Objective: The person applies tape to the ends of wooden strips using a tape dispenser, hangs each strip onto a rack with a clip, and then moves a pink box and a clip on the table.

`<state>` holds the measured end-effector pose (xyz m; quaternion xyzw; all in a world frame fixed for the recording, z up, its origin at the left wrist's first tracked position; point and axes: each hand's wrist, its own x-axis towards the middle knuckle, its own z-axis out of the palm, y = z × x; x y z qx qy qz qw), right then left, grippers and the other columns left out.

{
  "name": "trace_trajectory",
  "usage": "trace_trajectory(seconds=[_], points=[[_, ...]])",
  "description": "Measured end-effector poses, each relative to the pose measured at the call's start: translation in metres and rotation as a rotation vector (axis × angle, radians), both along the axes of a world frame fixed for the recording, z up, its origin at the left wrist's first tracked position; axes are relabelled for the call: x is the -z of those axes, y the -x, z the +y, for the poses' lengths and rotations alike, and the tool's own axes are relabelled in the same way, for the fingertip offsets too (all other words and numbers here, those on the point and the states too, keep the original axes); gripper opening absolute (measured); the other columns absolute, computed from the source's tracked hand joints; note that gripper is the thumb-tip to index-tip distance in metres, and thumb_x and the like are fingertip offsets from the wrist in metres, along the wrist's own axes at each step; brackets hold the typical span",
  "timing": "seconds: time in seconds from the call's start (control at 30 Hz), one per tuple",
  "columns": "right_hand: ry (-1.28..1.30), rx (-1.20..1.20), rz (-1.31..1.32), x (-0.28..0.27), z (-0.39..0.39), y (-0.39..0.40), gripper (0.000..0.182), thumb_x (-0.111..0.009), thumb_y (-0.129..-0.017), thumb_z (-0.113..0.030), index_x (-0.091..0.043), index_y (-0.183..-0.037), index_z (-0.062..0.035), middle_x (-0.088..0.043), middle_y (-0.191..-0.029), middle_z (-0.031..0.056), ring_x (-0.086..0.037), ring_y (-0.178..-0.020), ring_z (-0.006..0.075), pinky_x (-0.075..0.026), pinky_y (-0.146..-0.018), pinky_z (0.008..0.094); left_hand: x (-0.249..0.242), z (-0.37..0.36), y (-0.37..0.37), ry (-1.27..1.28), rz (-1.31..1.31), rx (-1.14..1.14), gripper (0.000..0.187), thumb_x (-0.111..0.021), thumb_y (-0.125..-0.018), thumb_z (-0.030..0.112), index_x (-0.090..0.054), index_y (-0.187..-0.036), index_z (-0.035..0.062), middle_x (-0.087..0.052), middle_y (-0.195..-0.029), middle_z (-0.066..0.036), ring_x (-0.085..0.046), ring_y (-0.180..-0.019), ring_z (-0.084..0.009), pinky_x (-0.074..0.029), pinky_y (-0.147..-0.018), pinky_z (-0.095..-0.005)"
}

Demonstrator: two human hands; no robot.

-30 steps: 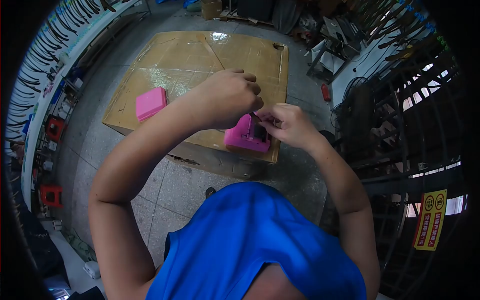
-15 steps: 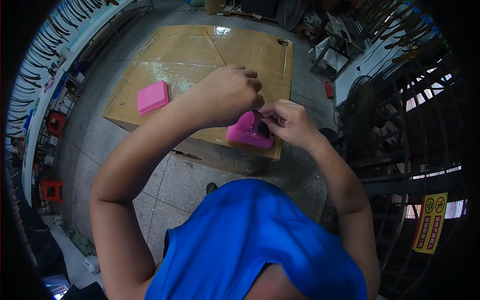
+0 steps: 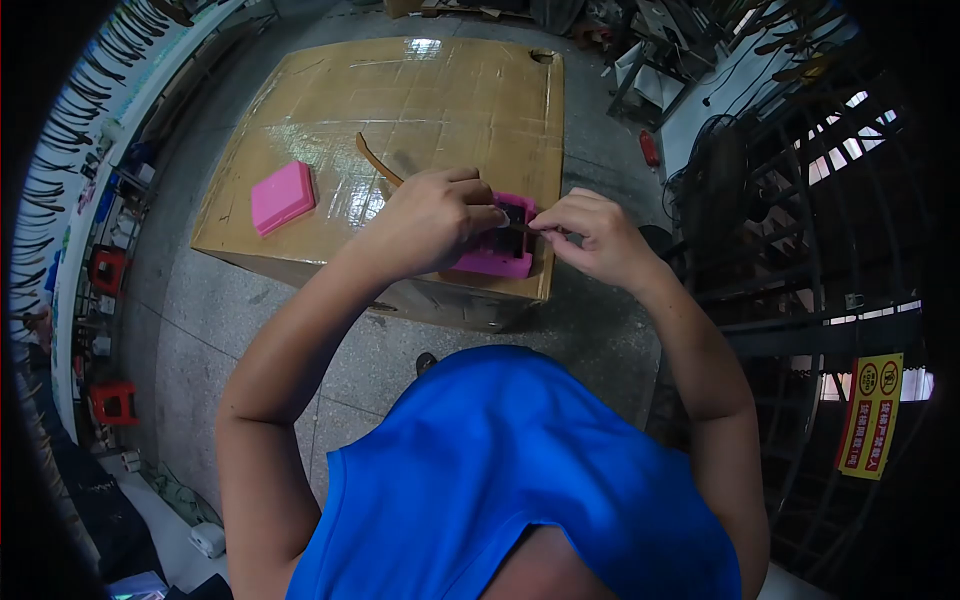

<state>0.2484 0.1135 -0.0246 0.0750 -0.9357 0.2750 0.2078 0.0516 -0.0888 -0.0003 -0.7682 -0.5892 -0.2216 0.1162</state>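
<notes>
My left hand is closed on a narrow brown strap, whose free end sticks out past the knuckles toward the far left. Just to the right, my right hand pinches thumb and fingers together at what looks like the strap's other end; the fingertips partly hide it. Both hands hover over an open pink case with a black inside, near the box's front right corner. A second pink piece, a flat closed-looking block, lies apart to the left.
The work surface is a large taped cardboard box with a hole at its far right corner. Shelving with red stools runs along the left. A dark metal grille with a yellow sign stands at the right.
The strap's free end has swung nearer and to the left. My hands have moved slightly apart, showing more of the pink case's black inside. The view has shifted a little.
</notes>
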Motion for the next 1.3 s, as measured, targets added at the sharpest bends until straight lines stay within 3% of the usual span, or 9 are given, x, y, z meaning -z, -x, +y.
trace_trajectory(seconds=[0.37, 0.57, 0.73, 0.9, 0.97, 1.17, 1.3], points=[[0.019, 0.012, 0.023, 0.007, 0.008, -0.018, 0.019, -0.073, -0.084, 0.003, -0.077, -0.102, -0.0033, -0.075, -0.093, 0.0093, -0.07, -0.087, 0.0262, -0.056, -0.08, 0.0374, 0.004, 0.003, 0.001, 0.019, -0.003, 0.024, 0.028, -0.075, -0.074, 0.011, -0.08, -0.101, 0.0061, -0.07, -0.089, -0.008, -0.068, -0.09, -0.0267, -0.059, -0.078, -0.0392], [-0.011, 0.133, -0.072, 0.019, 0.046, -0.084, 0.02, -0.072, -0.082, 0.004, -0.076, -0.101, -0.0018, -0.073, -0.089, 0.0088, -0.066, -0.084, 0.0233, -0.054, -0.076, 0.0339, 0.006, 0.004, 0.001, 0.006, -0.013, 0.038, 0.029, -0.077, -0.073, 0.012, -0.081, -0.101, 0.0064, -0.072, -0.093, -0.009, -0.068, -0.092, -0.0267, -0.059, -0.079, -0.0387], [0.05, 0.387, -0.137, 0.031, 0.069, -0.142, 0.02, -0.071, -0.078, 0.007, -0.072, -0.096, 0.0001, -0.07, -0.09, 0.0082, -0.065, -0.086, 0.0205, -0.052, -0.07, 0.0314, 0.004, 0.006, 0.001, 0.035, -0.002, 0.026, 0.029, -0.077, -0.074, 0.012, -0.081, -0.103, 0.0071, -0.072, -0.092, -0.009, -0.068, -0.092, -0.0265, -0.06, -0.079, -0.0386], [0.006, 0.418, -0.116, 0.026, 0.075, -0.158, 0.018, -0.071, -0.077, 0.006, -0.069, -0.094, 0.0004, -0.068, -0.089, 0.0088, -0.064, -0.086, 0.0233, -0.051, -0.073, 0.0336, 0.003, 0.012, -0.003, 0.071, 0.015, 0.025, 0.03, -0.077, -0.074, 0.012, -0.081, -0.104, 0.0075, -0.071, -0.091, -0.008, -0.068, -0.093, -0.0262, -0.06, -0.079, -0.0383], [-0.002, 0.432, -0.111, 0.02, 0.078, -0.16, 0.018, -0.07, -0.078, 0.005, -0.07, -0.095, 0.0001, -0.068, -0.089, 0.0094, -0.063, -0.088, 0.0248, -0.051, -0.075, 0.0352, 0.005, 0.016, -0.004, 0.056, -0.019, 0.05, 0.032, -0.082, -0.068, 0.007, -0.079, -0.1, 0.0041, -0.07, -0.091, -0.01, -0.067, -0.089, -0.0289, -0.059, -0.077, -0.0393], [-0.163, 0.424, 0.023, -0.039, 0.101, -0.165, 0.018, -0.068, -0.077, 0.007, -0.07, -0.094, -0.0001, -0.067, -0.088, 0.0102, -0.063, -0.086, 0.0252, -0.051, -0.073, 0.0336, 0.011, 0.032, -0.016, 0.003, -0.073, 0.083, 0.029, -0.08, -0.07, 0.004, -0.078, -0.099, 0.004, -0.071, -0.088, -0.01, -0.066, -0.089, -0.03, -0.058, -0.076, -0.0401], [-0.151, 0.503, 0.121, -0.085, 0.115, -0.162, 0.021, -0.068, -0.081, 0.007, -0.07, -0.1, -0.0022, -0.066, -0.096, 0.006, -0.061, -0.086, 0.0154, -0.048, -0.072, 0.0277, 0.011, 0.04, -0.028, 0.025, -0.162, 0.035, 0.027, -0.079, -0.075, 0.003, -0.074, -0.102, 0.0055, -0.07, -0.087, -0.011, -0.067, -0.089, -0.0305, -0.057, -0.076, -0.0413]])
